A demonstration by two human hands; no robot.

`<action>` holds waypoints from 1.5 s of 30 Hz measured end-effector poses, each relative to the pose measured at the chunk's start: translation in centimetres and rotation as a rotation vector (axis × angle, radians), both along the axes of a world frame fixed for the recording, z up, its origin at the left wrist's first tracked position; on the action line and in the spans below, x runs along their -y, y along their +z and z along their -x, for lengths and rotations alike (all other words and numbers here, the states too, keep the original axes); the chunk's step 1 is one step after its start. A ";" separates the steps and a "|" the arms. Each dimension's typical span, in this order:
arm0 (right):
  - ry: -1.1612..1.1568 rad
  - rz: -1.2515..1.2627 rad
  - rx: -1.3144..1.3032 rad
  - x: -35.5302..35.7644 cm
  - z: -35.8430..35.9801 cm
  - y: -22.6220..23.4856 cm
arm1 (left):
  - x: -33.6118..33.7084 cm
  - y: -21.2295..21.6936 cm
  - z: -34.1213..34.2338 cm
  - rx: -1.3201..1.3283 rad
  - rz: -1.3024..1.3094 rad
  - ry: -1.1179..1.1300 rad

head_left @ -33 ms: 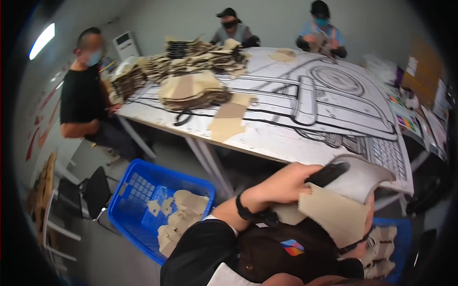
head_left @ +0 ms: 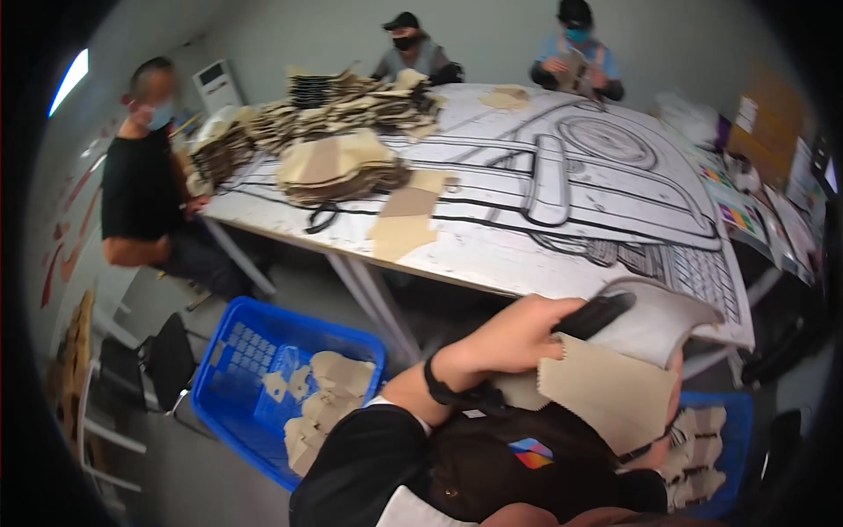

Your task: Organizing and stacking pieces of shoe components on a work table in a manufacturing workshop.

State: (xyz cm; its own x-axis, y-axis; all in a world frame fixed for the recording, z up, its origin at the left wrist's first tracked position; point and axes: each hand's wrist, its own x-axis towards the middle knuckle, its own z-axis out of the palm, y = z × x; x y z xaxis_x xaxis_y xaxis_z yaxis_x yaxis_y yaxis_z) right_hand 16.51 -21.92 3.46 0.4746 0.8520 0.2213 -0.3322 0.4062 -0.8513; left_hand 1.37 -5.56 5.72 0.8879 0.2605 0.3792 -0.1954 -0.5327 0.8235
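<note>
I have the left hand (head_left: 509,338) right of centre in the frame, its fingers curled in and pinching the upper left corner of a beige zigzag-edged piece (head_left: 606,386) beside a black strip (head_left: 601,316) whose kind I cannot make out. A pale grey curved sheet (head_left: 663,316) fans out just above that piece. My right hand (head_left: 652,454), at lower right, is mostly hidden behind it, so I cannot tell how its fingers stand.

Beyond, I see a white worktop (head_left: 500,259) with a black line drawing; a stack of beige pieces (head_left: 338,167) sits toward its left, and a flat banded piece (head_left: 404,220) lies near its front edge. A blue crate (head_left: 351,332) at lower left holds more beige pieces (head_left: 329,404); a second blue crate (head_left: 738,439) shows at lower right. Three people (head_left: 136,189) are around the worktop.
</note>
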 end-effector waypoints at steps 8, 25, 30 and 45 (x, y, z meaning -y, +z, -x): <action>0.004 0.035 -0.069 -0.4 -0.7 -2.4 | 1.3 -1.7 -0.7 0.115 -0.001 0.000; 0.447 -0.366 -0.140 -1.9 -3.9 -7.1 | 2.7 -1.5 -1.0 0.261 -0.156 0.090; 0.437 -0.426 -0.236 -1.9 -3.6 -7.9 | 2.9 -1.3 -0.7 0.273 -0.245 0.086; 0.082 -0.372 0.243 -0.4 -4.2 -4.1 | 2.3 -1.1 -0.2 0.311 -0.347 0.084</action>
State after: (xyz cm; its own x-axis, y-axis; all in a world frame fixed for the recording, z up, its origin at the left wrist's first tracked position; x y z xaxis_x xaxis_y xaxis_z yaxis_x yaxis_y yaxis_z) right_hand 20.69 -21.52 -0.68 0.3056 0.7261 0.6159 -0.1844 0.6798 -0.7099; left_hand 1.55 -7.89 4.64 0.6999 0.1372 0.7009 -0.3492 -0.7903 0.5035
